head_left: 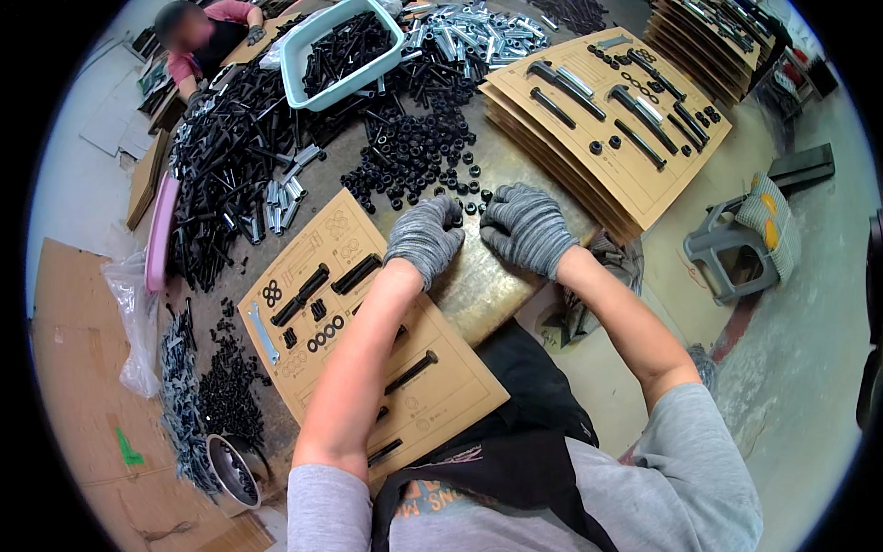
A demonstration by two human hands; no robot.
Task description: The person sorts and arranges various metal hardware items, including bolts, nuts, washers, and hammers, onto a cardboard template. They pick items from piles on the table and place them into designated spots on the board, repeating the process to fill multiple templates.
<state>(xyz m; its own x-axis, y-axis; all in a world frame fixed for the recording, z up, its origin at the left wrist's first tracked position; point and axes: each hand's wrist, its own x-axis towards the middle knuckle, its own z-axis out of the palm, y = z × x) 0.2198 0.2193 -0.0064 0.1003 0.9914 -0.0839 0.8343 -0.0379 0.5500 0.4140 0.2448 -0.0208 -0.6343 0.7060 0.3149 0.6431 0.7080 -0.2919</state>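
Note:
My left hand (426, 241), in a grey knitted glove, is at the near edge of a pile of black nuts (418, 147) on the metal table. Its fingers are curled closed, with a dark spot at the tips that I cannot make out. Close by on the right, my right hand (528, 230) wears a matching glove, fingers bent inward beside a few loose nuts. What lies inside either hand is hidden. Under my left forearm is a printed cardboard sheet (460, 391) bearing black bolts (301, 294), black rings (325, 333) and a small wrench (263, 333).
A stack of filled cardboard sheets (589, 170) stands at the right. Behind the nuts are a light-blue basin (296, 78) of black bolts, heaped bolts (225, 156) and silver sleeves (474, 35). A metal bowl (221, 465) sits lower left, a grey stool (727, 253) right. Another person works far left.

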